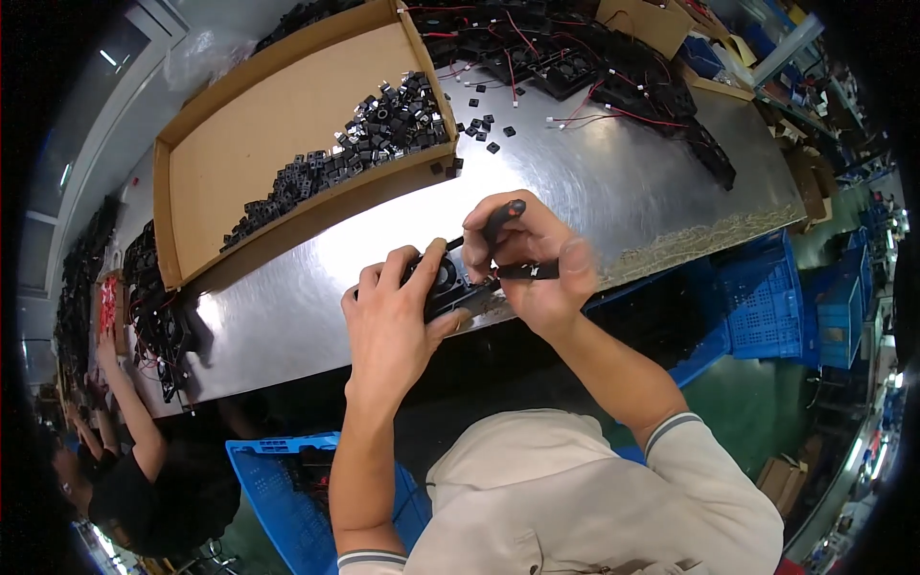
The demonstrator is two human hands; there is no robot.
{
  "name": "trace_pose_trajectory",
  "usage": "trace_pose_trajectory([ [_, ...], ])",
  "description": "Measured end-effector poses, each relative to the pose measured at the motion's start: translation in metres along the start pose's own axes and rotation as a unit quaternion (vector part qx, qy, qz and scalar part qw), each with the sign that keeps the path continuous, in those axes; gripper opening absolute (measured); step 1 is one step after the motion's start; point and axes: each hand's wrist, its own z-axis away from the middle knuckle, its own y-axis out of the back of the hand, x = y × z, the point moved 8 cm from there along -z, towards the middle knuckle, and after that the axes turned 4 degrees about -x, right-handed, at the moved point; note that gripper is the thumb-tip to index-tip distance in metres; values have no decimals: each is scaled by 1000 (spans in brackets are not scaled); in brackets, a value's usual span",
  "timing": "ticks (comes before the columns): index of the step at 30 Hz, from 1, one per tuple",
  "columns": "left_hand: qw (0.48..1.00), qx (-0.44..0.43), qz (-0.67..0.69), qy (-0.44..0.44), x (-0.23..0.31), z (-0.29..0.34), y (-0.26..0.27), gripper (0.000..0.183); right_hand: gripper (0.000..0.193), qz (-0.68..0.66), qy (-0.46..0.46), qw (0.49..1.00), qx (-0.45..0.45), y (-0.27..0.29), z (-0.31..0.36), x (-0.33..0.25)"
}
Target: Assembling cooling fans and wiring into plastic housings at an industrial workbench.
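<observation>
My left hand (391, 321) is closed around a black plastic fan unit (446, 276), keeping it near the front edge of the metal table (268, 331). A round fan opening shows beside my fingers. In my right hand (551, 287) is a pair of small pliers or cutters (501, 220) with dark handles and a bit of orange on one. The handles are spread apart, and the jaws meet the fan unit's right end. What lies exactly between the jaws is too small to make out.
A shallow cardboard box (240, 125) with many small black parts stands at the back left; loose black pieces (494, 148) lie beside it. Black fan units with red wires (565, 77) are heaped behind. Blue crates (762, 307) stand below the table. A co-worker's arm (134, 412) reaches in at far left.
</observation>
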Motion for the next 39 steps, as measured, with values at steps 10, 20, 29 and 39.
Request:
trace_pose_trajectory([
  [10,993,46,79,76,-10,6,-4,74,103,-32,34,999,7,4,-1,-18],
  [20,997,29,63,27,-10,1,-4,74,104,20,0,1000,-18,1,-2,-16],
  [29,999,6,42,33,-5,0,-3,75,103,-2,4,1000,-2,3,-4,2],
  [39,998,-11,32,45,-3,-1,-1,73,104,5,29,1000,10,4,-4,0],
])
